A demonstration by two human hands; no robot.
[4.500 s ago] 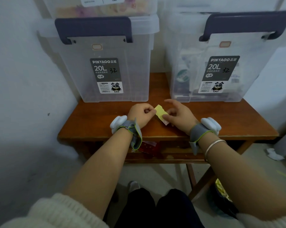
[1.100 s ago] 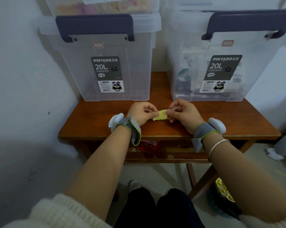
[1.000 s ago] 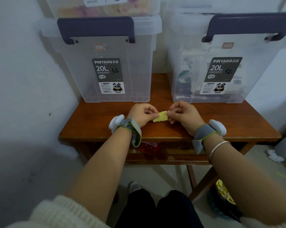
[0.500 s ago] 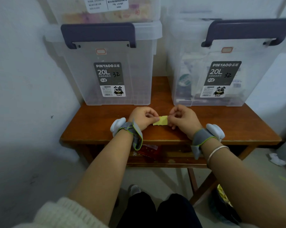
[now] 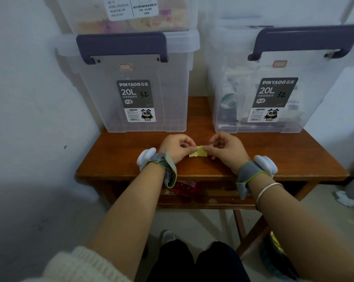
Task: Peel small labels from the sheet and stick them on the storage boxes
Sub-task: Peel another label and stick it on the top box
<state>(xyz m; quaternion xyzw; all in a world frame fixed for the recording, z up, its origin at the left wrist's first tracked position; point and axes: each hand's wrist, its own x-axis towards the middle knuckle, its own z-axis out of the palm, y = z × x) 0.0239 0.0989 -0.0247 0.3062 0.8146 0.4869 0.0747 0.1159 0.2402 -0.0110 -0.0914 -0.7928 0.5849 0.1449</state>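
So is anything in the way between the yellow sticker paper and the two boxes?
Nothing visible. Both hands pinch the yellow label sheet above the table; only bare tabletop lies between it and the left box and the right box.

One head-worn camera looks forward and down, close over the table.

Two boxes — side by side — on table.
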